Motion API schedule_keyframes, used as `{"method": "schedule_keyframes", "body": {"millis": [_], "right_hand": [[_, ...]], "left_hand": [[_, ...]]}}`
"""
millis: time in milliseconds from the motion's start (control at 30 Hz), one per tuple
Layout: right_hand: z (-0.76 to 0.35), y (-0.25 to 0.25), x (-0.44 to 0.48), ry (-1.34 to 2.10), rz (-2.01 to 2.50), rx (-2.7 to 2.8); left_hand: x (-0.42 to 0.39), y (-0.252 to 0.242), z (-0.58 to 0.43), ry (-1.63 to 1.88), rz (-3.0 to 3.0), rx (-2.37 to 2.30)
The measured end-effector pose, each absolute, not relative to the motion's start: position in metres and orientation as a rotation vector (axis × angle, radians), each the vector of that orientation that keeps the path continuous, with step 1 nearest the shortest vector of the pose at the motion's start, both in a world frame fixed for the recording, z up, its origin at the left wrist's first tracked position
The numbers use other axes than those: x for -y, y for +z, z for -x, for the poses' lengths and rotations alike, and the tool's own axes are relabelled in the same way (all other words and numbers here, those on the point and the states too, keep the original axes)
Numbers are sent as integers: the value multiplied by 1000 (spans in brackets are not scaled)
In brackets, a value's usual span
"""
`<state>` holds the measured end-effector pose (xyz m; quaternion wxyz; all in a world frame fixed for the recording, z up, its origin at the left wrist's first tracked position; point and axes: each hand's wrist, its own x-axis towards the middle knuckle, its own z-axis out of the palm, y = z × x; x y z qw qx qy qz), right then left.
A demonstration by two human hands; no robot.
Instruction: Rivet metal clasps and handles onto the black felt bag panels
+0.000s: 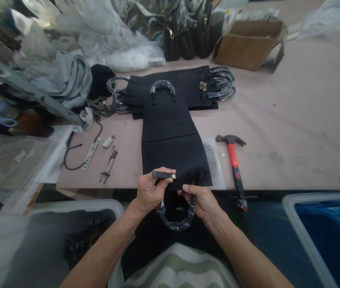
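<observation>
A long black bag panel lies lengthwise before me, its near end at the table's front edge. My left hand grips a dark bar-shaped tool with a bright tip, held nearly level just over the panel. My right hand pinches the panel's near edge, thumb on top and fingers underneath. A plastic-wrapped handle hangs from that edge between my hands. At the panel's far end is another wrapped handle. A claw hammer with a red and black grip lies to the right.
More black bag panels with wrapped handles are stacked behind. A cardboard box stands at the back right, beside dark bags. Thin metal tools lie left. A white bin and a blue-lined bin flank me below the table.
</observation>
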<state>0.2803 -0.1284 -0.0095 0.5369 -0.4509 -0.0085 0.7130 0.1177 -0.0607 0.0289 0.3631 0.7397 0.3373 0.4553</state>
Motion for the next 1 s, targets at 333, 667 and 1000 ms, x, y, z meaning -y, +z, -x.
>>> {"method": "schedule_keyframes", "body": {"millis": [333, 667, 1000], "right_hand": [[-278, -6, 128, 1729, 1121, 3], [-279, -6, 128, 1734, 1134, 5], [-287, 7, 113, 1626, 1273, 57]], "left_hand": [[62, 25, -121, 1225, -1963, -837], [65, 20, -122, 1239, -1947, -781], [45, 18, -136, 1059, -1992, -896]]}}
